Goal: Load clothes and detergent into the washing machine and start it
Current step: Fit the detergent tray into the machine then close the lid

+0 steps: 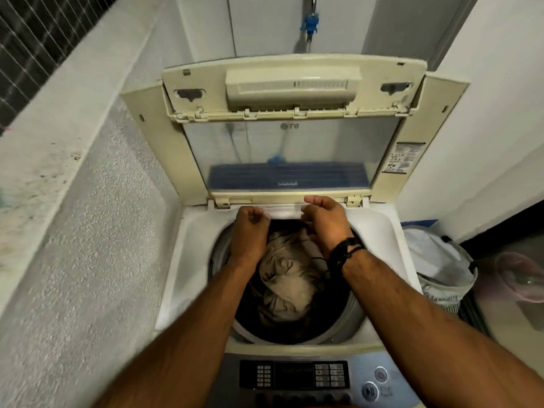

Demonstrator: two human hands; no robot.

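The top-loading washing machine [188,260] stands with its lid [288,154] folded up against the wall. Beige and dark clothes [285,278] lie in the drum [350,313]. At the back rim of the tub sits a white detergent drawer [284,212]. My left hand [250,231] is curled into a fist at the drawer's left end and grips it. My right hand [323,222], with a dark band on its wrist, curls its fingers over the drawer's right end. The control panel [294,375] with its buttons is at the near edge, under my forearms.
A rough plastered wall [88,231] runs close along the left. A laundry basket [441,266] with white cloth stands right of the machine, with a pink basin [518,275] beyond it. A blue tap fitting [309,25] hangs on the wall behind.
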